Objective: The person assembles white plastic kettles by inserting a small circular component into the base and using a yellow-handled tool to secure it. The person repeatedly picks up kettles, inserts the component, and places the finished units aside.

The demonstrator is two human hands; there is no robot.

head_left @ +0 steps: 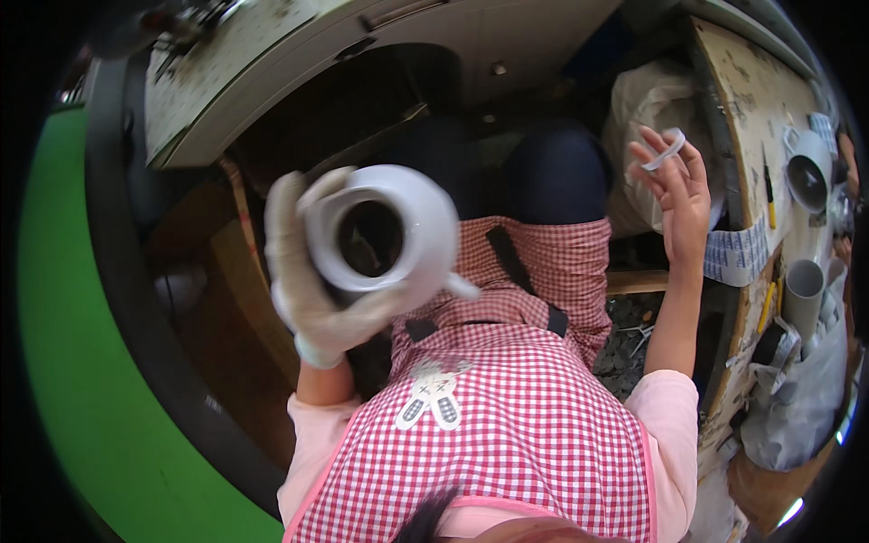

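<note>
My left hand (312,271), in a pale glove, is closed round a white, glossy teapot (430,226). Its round mouth is turned up towards me and looks dark inside. A short spout-like stub sticks out at its lower right. Off to the right, my bare right hand (679,195) is raised over my right side, its fingers bent. Between those fingers sits a thin, curved white strip (665,152), slightly blurred; its kind cannot be made out.
A worn workbench (738,100) runs along the right, bearing a white mug (808,172), a grey cup (803,290) and yellow-handled tools. A clear plastic bag (797,407) hangs near its edge. A whitish bag (647,100) stands beyond my knees. Another worktop (244,54) lies far left.
</note>
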